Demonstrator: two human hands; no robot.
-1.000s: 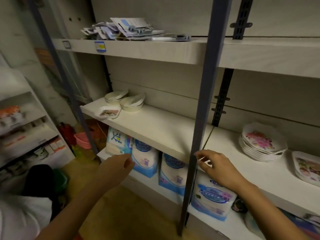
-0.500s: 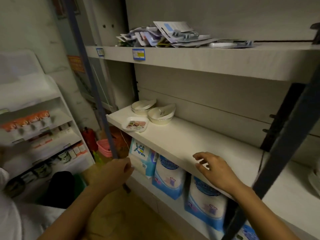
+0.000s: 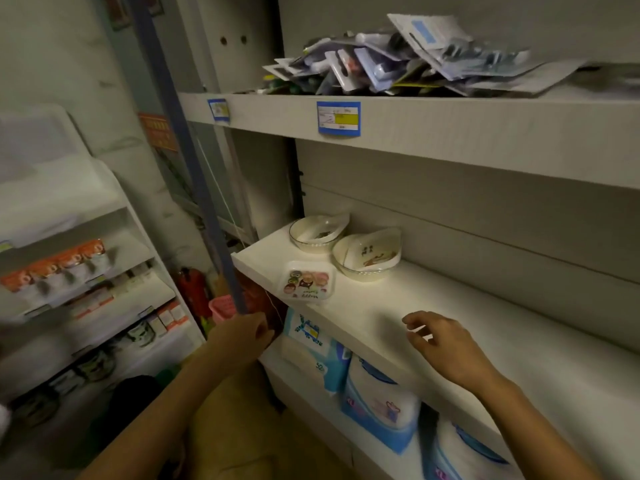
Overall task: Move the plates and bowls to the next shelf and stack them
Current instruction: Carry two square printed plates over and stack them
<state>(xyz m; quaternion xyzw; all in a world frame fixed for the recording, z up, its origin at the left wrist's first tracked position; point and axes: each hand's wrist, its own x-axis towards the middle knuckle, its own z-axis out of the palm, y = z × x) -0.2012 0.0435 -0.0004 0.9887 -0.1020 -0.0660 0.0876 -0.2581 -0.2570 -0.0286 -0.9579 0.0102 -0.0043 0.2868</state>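
Bowls, two: back bowl (image 3: 309, 241) and front bowl (image 3: 362, 273), touching, far left end of middle shelf (image 3: 374, 310); each holds a tilted dish. Small cartoon-print plate (image 3: 306, 280) just in front, at shelf edge. Price tag (image 3: 338, 118) on upper shelf, blue and yellow, writing unreadable. Right hand (image 3: 446, 348) over shelf, fingers loose, empty. Left hand (image 3: 242, 336) curled against blue post (image 3: 194, 188); grip unclear

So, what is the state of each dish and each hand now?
Back bowl, upright on the shelf, smaller dish tilted inside.
Front bowl, upright, patterned dish tilted inside.
Cartoon plate, flat at the shelf's front edge.
Left hand, loosely curled, empty.
Right hand, open, fingers spread above the shelf.
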